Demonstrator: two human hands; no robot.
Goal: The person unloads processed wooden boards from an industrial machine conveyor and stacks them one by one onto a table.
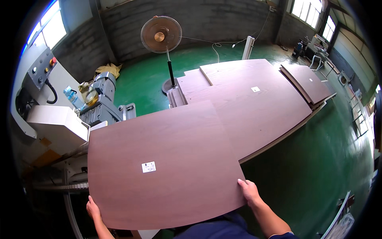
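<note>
A large brown wood-grain panel (179, 143) with a white label (149, 167) on its face lies across the view in front of me. My left hand (93, 207) grips its left edge near the lower corner, thumb on top. At the right edge, my right hand (249, 190) holds the panel the same way, its other fingers hidden underneath. Beyond it lies a stack of similar panels (254, 115), the top one also labelled. The held panel's far right part overlaps that stack in view; whether they touch I cannot tell.
To the left stands a machine with a control panel (42, 68), a grey motor (104, 85) and bottles on it. A pedestal fan (160, 35) rises behind the stack. Smaller panels (308, 81) lie at the stack's far right. Green floor (318, 159) extends to the right.
</note>
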